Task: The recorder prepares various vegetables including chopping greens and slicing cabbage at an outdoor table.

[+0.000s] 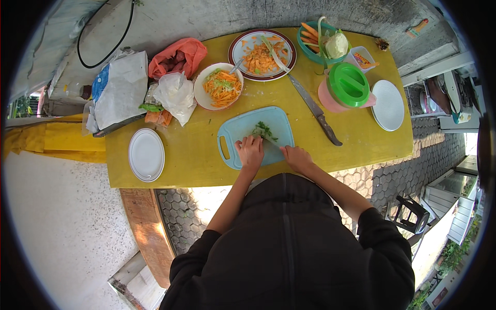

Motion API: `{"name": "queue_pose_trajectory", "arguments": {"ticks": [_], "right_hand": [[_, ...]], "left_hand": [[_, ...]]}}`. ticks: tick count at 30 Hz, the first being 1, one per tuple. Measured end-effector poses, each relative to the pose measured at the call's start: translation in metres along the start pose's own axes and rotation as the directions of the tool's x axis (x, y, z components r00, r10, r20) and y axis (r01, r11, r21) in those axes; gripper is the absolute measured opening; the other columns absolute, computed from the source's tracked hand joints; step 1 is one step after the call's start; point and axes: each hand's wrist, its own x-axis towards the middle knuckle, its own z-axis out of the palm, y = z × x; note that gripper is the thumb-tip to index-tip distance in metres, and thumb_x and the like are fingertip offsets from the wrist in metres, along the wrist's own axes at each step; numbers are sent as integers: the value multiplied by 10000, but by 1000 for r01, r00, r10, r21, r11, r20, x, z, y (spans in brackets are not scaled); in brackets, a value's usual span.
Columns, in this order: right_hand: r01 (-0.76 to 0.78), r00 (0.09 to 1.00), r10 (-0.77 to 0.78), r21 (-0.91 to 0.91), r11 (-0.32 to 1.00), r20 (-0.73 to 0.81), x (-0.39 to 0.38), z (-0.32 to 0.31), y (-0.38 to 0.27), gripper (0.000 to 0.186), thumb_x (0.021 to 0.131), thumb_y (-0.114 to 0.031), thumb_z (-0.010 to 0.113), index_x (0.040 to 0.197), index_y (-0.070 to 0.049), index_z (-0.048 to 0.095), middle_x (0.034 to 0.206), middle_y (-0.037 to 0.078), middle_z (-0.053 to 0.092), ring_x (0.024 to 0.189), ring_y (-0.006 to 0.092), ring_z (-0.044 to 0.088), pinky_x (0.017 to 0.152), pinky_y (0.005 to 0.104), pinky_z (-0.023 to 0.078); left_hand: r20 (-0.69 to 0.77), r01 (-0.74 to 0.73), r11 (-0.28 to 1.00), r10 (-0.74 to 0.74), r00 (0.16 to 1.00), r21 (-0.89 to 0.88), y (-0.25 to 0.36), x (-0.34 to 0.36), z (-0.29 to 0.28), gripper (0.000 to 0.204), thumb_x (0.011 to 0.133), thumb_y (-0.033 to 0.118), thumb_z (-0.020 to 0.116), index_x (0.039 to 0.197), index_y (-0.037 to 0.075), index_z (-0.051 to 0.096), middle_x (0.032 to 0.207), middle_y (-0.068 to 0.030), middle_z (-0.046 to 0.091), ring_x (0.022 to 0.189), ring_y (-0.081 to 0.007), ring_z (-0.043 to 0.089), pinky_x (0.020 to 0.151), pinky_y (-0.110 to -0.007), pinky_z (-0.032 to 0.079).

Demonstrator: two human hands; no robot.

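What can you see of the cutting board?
The cutting board is pale blue, seemingly plastic, a rectangle with rounded corners and a handle slot at its left end. It lies flat on the yellow table, slightly askew, near the front edge. Chopped greens rest on it, beside the left hand; the right hand holds a knife over it, contact unclear.

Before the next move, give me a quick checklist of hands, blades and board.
1. Right hand gripping the small knife: ok.
2. Left hand at the chopped greens: ok.
3. Left hand safely clear of the small knife's edge: cannot tell, they are very close.
4. Greens within the blue cutting board: ok.
5. Large knife off the board: ok, lying to its right.
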Motion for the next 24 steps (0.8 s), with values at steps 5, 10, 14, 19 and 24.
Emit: {"name": "queue_pose_trajectory", "arguments": {"ticks": [5,10,14,19,24], "right_hand": [[-6,1000,7,138,990,-3,7,9,2,499,925,-399,274,819,-8,565,761,265,570,756,443,547,697,502,436],[13,1000,-12,170,985,-7,-1,3,-4,483,921,-392,295,824,-6,568,760,269,567,755,449,541,695,508,427],[7,998,-14,107,994,66,1,-4,-5,512,925,-407,259,852,-4,567,818,255,583,803,426,561,731,499,441],[-60,995,54,80,995,79,1,-13,-9,508,923,-413,264,843,-15,568,802,247,588,798,423,563,727,498,441],[-22,999,20,51,998,41,2,-10,-1,498,921,-415,273,843,-23,570,776,242,590,769,418,572,696,496,451]], "left_hand": [[9,29,998,-29,1000,-54,0,0,0,60,741,148,619,788,111,628,705,-16,497,728,-188,506,741,-400,323],[-8,43,998,-44,999,-49,-1,-1,0,44,727,139,633,768,121,629,688,-9,493,709,-189,506,738,-393,325],[-18,57,997,-58,998,-52,-1,-1,1,42,727,146,635,761,124,625,685,-9,490,710,-188,504,735,-394,324],[-11,55,996,-56,998,-66,1,0,-1,52,732,161,637,769,127,625,690,-9,488,711,-191,501,723,-393,323],[9,65,996,-65,998,-61,0,-1,-1,56,740,164,632,781,127,627,693,-9,486,713,-192,501,724,-397,329]]}}
